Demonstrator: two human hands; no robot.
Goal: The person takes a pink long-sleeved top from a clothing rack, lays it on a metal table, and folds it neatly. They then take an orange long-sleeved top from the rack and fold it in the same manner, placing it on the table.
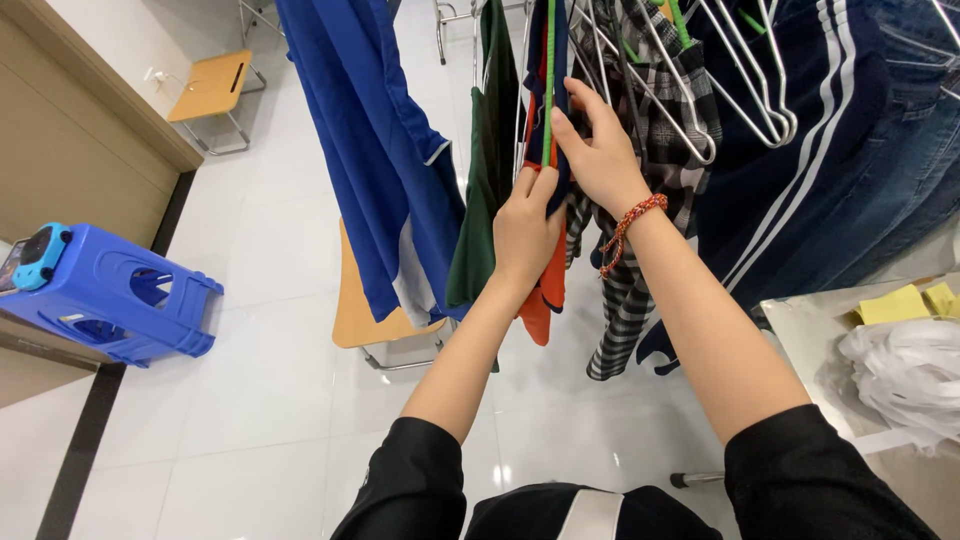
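My left hand (524,228) pinches the edge of a navy and orange garment (545,290) that hangs on a green hanger (548,70). My right hand (598,150), with a red braided bracelet on the wrist, grips the same garment higher up beside the hanger's stem. A dark green garment (480,190) hangs just left of it. A black and white plaid shirt (640,270) hangs just right, behind my right forearm.
A blue garment (385,170) hangs further left, and navy striped track clothes (800,170) and jeans (905,150) at right among metal hangers (745,80). A blue plastic stool (120,295) lies at left. A table (800,320) with white bags (905,375) stands at right.
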